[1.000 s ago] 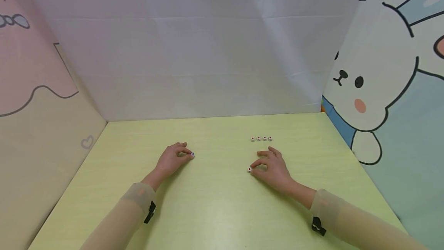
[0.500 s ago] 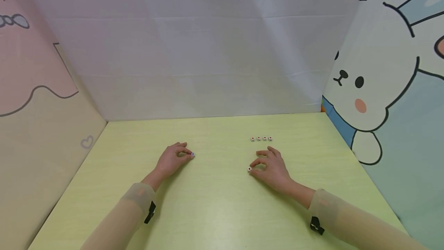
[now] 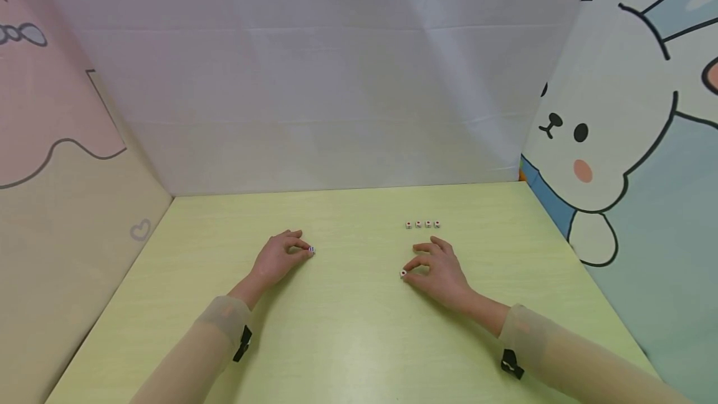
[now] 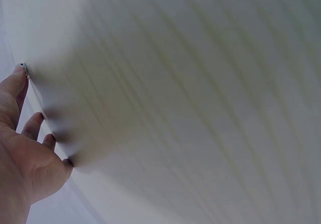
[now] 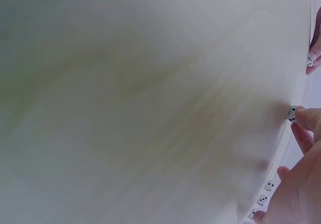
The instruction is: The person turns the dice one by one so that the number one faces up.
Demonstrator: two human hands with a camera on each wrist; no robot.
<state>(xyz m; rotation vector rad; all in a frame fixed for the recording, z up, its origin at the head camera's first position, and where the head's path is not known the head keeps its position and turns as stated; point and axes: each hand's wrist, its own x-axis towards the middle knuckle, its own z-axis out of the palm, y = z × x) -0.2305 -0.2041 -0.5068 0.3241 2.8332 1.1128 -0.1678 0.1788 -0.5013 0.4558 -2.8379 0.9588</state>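
My left hand (image 3: 277,257) pinches a small white die (image 3: 311,250) between thumb and index finger, left of the table's middle. To the right, my right hand (image 3: 441,274) pinches another white die (image 3: 403,274), its red dot showing, with the other fingers spread outward. In the right wrist view this die (image 5: 292,114) shows dark pips at the fingertips, low over the tabletop. The left-hand die (image 4: 23,68) appears at the edge of the left wrist view, partly covered by the fingers. Beyond the right hand stands a row of several dice (image 3: 418,224) with red dots.
The pale yellow-green table (image 3: 348,329) ends at a white curtain-like backdrop (image 3: 336,80). A pink and cream panel (image 3: 67,217) stands at the left. On the right is a panel printed with a white cartoon rabbit (image 3: 617,142).
My right hand has shifted very slightly left with its die. The left hand and the row of dice have stayed in place.
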